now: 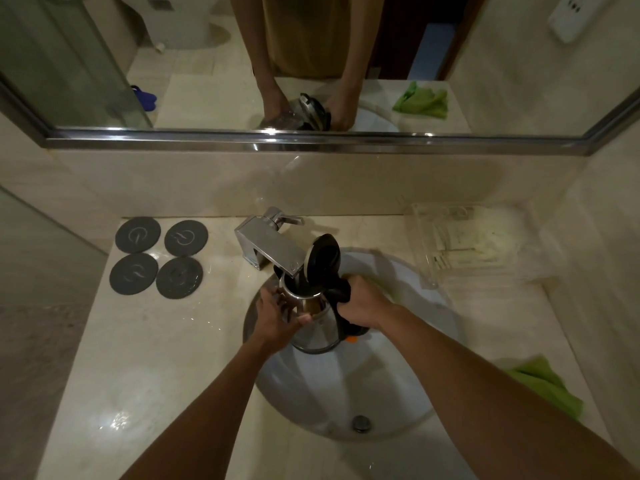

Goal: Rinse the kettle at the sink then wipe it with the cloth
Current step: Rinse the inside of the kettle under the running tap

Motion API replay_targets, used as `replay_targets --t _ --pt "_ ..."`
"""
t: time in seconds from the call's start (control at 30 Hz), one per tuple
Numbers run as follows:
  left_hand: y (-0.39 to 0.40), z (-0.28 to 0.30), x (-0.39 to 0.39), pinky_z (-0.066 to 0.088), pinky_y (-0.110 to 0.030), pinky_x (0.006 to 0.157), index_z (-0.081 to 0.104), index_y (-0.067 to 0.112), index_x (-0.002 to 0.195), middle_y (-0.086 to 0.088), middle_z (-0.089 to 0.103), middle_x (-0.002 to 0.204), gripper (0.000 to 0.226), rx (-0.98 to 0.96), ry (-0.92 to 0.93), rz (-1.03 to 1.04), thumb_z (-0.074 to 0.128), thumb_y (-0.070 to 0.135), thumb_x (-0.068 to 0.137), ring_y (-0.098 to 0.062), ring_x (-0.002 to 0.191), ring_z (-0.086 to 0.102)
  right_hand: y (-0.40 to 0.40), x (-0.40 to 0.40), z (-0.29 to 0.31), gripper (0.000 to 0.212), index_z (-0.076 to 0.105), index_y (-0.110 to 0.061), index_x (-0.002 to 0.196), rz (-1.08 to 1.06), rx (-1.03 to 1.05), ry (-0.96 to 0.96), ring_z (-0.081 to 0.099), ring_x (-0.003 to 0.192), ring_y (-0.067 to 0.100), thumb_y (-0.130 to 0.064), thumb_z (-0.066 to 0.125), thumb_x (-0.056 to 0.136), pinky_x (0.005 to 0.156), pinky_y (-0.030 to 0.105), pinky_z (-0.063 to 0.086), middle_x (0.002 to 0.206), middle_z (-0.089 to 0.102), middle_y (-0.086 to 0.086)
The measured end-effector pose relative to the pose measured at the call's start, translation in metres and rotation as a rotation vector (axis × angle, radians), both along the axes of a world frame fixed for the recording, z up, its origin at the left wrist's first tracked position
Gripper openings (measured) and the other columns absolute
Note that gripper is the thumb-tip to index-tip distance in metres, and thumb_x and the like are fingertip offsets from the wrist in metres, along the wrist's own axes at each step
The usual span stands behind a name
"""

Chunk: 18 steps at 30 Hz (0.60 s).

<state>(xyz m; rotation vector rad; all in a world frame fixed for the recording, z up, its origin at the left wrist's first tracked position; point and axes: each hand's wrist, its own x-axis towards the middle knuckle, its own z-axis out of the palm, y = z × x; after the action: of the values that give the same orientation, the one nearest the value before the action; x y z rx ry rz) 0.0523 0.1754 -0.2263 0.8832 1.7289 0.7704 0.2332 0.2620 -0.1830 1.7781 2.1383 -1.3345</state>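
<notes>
Head cam: steel kettle (317, 329) held over the sink (346, 393), lid (323, 256) flipped up, mouth right under the tap (268, 245). Right hand (363, 304) wraps the black handle; left hand (277, 315) cups the body, thumb on the rim. Green cloth (550, 386) lies at the near right, half hidden behind the forearm. Can't tell if water's running.

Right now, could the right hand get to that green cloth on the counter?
Probably not yet: the right hand grips the kettle handle under the faucet. The green cloth lies on the counter beside that forearm with nothing between, so once the hand lets go, the way looks free.
</notes>
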Motion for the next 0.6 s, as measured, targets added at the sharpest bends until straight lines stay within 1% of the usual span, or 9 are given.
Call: replay_targets --t 0.07,0.13,0.17,0.23,0.3,0.4,0.5,0.6 --pt "0.001 -0.004 0.001 0.04 -0.042 0.108 0.018 0.015 0.132 -0.016 0.034 0.14 0.086 0.006 -0.028 0.003 0.078 0.004 0.071 -0.03 0.132 0.04 0.0 0.0 -0.001 0.012 0.06 -0.018 0.095 -0.007 -0.002 0.004 0.065 0.087 0.03 -0.016 0.066 0.084 0.077 0.038 0.054 0.09 0.067 0.01" --pt "0.002 -0.001 0.004 0.039 -0.033 0.106 0.016 0.005 0.134 -0.017 0.037 0.139 0.083 0.023 -0.038 -0.011 0.073 -0.004 0.074 -0.029 0.131 0.041 0.0 0.0 -0.002 0.009 0.06 -0.02 0.089 -0.006 -0.005 0.013 0.066 0.087 0.03 -0.019 0.066 0.084 0.077 0.039 0.055 0.087 0.067 0.009" --pt "0.002 0.0 0.005 0.039 -0.029 0.103 0.016 0.003 0.134 -0.018 0.038 0.138 0.082 0.028 -0.036 -0.015 0.072 -0.006 0.074 -0.029 0.131 0.041 0.0 0.0 -0.002 0.008 0.06 -0.022 0.087 -0.006 -0.007 0.014 0.066 0.087 0.029 -0.019 0.067 0.084 0.077 0.039 0.055 0.085 0.067 0.007" --pt "0.003 -0.003 0.005 0.038 -0.025 0.1 0.017 0.002 0.133 -0.018 0.037 0.139 0.082 0.027 -0.029 -0.003 0.072 -0.006 0.074 -0.029 0.132 0.041 0.0 0.001 -0.001 0.009 0.061 -0.02 0.09 -0.007 -0.006 0.009 0.067 0.088 0.029 -0.017 0.067 0.084 0.079 0.04 0.056 0.088 0.068 0.008" --pt "0.001 -0.007 0.003 0.036 -0.026 0.103 0.016 0.005 0.134 -0.017 0.033 0.141 0.085 0.013 -0.041 0.005 0.074 -0.004 0.072 -0.028 0.133 0.038 0.0 0.001 0.0 0.011 0.063 -0.019 0.094 -0.008 0.004 0.009 0.067 0.09 0.029 -0.017 0.067 0.084 0.079 0.039 0.056 0.091 0.069 0.009" --pt "0.001 -0.01 0.0 0.038 -0.036 0.108 0.019 0.018 0.131 -0.016 0.03 0.142 0.089 -0.002 -0.027 0.009 0.08 0.005 0.068 -0.029 0.133 0.037 -0.001 0.001 0.0 0.01 0.061 -0.018 0.094 -0.003 0.01 0.01 0.066 0.09 0.029 -0.014 0.066 0.086 0.079 0.037 0.054 0.089 0.066 0.008" --pt "0.0 -0.01 -0.001 0.04 -0.039 0.108 0.019 0.022 0.129 -0.011 0.031 0.139 0.09 -0.019 0.005 0.0 0.083 0.012 0.066 -0.023 0.129 0.038 -0.002 0.002 0.0 0.011 0.061 -0.017 0.095 -0.007 0.006 0.011 0.064 0.087 0.028 -0.013 0.066 0.086 0.078 0.036 0.053 0.087 0.065 0.008" --pt "0.0 -0.015 -0.003 0.046 -0.043 0.103 0.018 0.039 0.115 -0.011 0.037 0.134 0.088 -0.029 0.063 -0.004 0.086 0.03 0.059 -0.026 0.125 0.045 -0.002 0.003 -0.001 0.012 0.065 -0.011 0.096 -0.007 0.01 0.002 0.067 0.086 0.029 -0.014 0.067 0.084 0.076 0.038 0.056 0.087 0.068 0.012"
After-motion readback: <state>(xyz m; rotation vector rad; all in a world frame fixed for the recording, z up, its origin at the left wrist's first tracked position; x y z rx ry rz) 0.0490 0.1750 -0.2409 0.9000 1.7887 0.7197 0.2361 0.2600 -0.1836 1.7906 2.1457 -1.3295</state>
